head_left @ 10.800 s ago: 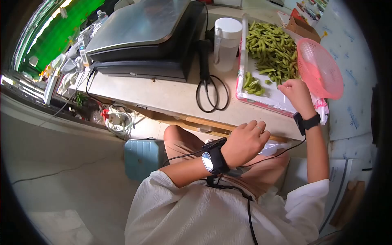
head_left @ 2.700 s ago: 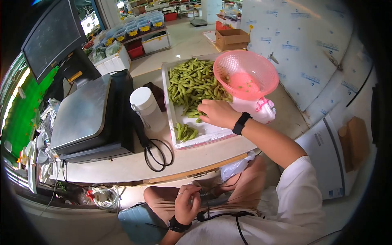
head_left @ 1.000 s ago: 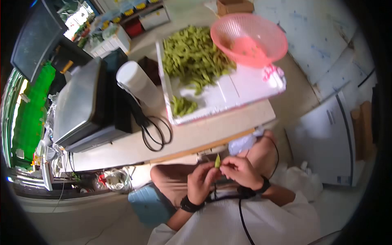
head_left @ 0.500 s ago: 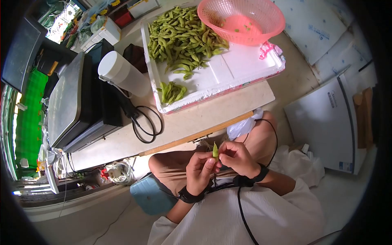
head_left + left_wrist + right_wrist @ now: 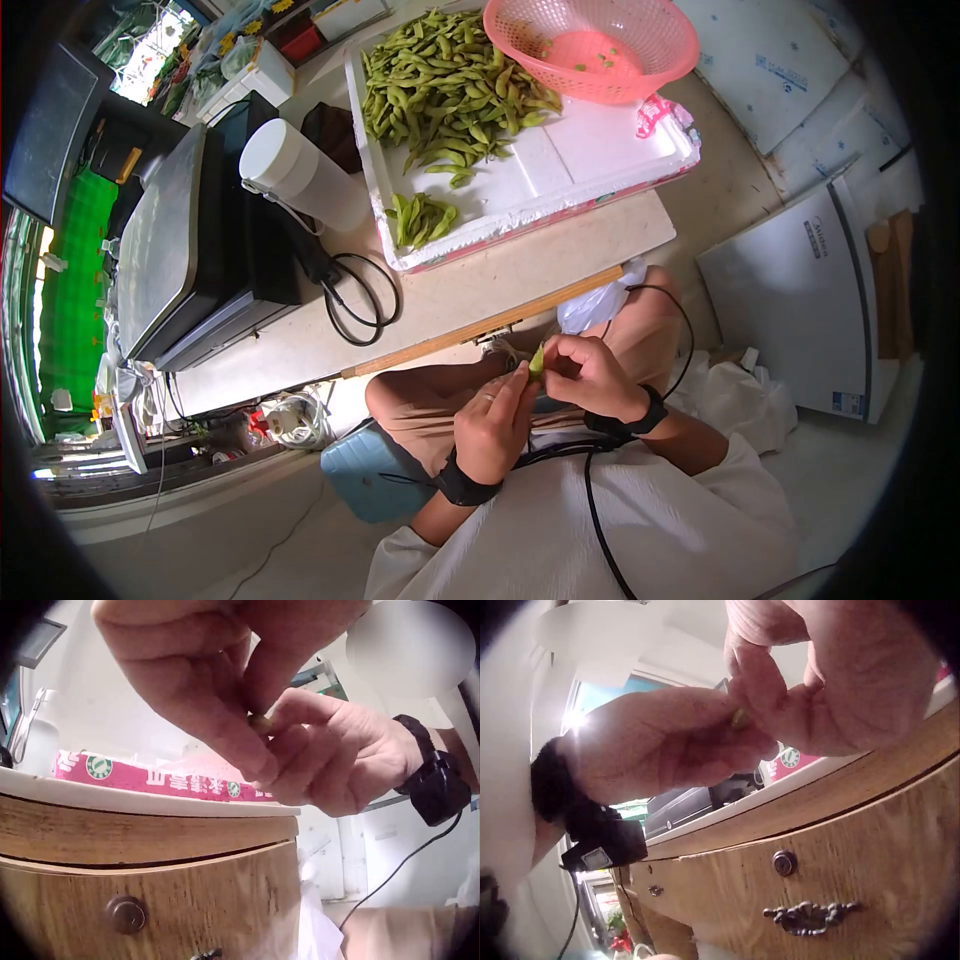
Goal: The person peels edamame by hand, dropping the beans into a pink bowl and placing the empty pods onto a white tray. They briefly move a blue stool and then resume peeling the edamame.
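L hand (image 5: pixel 490 432) turned, hiding btm of pod (image 5: pixel 537 362).

I have the left hand (image 5: pixel 490 425) and the right hand (image 5: pixel 597 380) meeting at the fingertips, both pinching with curled fingers. From here I see the left forearm (image 5: pixel 437 519) and right forearm (image 5: pixel 690 441) slanting inward.
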### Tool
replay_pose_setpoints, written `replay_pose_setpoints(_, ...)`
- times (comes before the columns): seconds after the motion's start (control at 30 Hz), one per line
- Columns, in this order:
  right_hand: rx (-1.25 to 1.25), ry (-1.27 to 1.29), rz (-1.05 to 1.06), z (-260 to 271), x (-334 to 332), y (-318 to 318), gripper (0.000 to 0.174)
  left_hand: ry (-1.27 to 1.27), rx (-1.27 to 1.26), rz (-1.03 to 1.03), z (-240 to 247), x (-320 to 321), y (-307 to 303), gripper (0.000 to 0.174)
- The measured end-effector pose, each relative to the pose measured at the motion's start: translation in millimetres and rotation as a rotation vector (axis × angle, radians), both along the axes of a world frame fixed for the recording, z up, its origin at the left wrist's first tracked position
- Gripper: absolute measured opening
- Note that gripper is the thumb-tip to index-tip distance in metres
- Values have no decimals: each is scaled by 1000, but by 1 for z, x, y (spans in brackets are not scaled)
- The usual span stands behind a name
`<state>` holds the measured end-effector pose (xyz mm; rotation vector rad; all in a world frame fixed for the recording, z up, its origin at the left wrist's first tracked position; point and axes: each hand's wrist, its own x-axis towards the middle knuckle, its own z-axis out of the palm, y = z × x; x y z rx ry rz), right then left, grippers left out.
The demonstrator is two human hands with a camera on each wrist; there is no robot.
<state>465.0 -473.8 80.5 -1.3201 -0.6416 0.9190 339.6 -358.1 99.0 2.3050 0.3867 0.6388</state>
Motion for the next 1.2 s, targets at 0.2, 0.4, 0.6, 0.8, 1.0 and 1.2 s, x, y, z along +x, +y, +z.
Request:
replay_pose_setpoints(0.2,-65,-92,1,-10,-4,-1,8,251,-131,-24,-6,-7,4,26)
replay_pose_setpoints(0.4,-33,9,-34,-17,-10,0,7,112,-971,-75,-18,-7,8,21)
replay_pose_setpoints(0.6,10,349,-14,-14,-15,1,9,62,-1285,-123,-28,-11,20,22)
replay_pose_setpoints(0.8,0,84,-28,-5,-9,8,19,112,-1127,-47,-17,-9,12,19)
replay_pose_setpoints(1.0,22,105,92,-5,-4,9,24,-3,-1226,-66,-13,-9,7,20)
replay_pose_setpoints(1.2,-47,296,112,-8,-5,4,10,37,-1171,-98,-17,-12,7,17)
